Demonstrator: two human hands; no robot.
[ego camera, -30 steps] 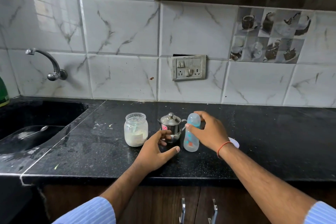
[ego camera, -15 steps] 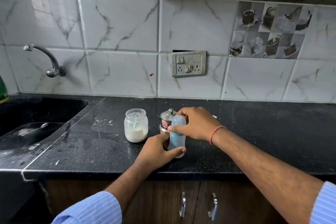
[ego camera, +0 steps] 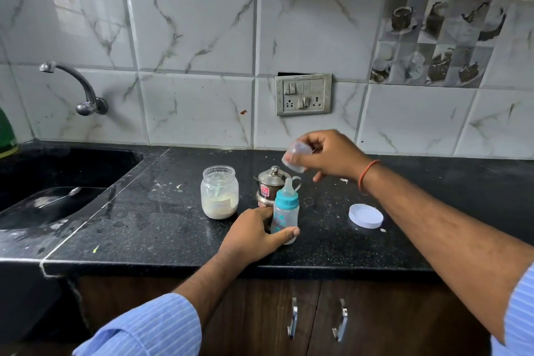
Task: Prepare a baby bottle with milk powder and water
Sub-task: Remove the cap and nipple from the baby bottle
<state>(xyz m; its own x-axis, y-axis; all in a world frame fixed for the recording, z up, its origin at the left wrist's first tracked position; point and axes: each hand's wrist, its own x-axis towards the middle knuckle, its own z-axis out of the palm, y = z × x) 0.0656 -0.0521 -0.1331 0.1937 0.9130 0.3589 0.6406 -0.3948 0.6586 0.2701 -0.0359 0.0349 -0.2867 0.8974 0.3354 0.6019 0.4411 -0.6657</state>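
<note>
A small clear baby bottle [ego camera: 286, 212] with a teal collar and a teat stands upright on the black counter [ego camera: 161, 228]. My left hand [ego camera: 254, 235] grips its lower body. Above it, my right hand [ego camera: 326, 154] holds the bottle's clear dome cap [ego camera: 296, 154], lifted off and in the air. An open glass jar [ego camera: 219, 192] with white milk powder in its bottom stands left of the bottle. A small lidded steel pot [ego camera: 271, 183] stands just behind the bottle.
A white round lid [ego camera: 365, 215] lies on the counter right of the bottle. The black sink [ego camera: 57, 182] with a spoon [ego camera: 62, 196] in it and a wall tap [ego camera: 81, 89] are at left. A switch plate [ego camera: 303, 94] is on the tiled wall.
My right hand has pulled the clear cap up off the bottle, baring the teat. My left hand closed round the bottle's base. The white lid is now uncovered.
</note>
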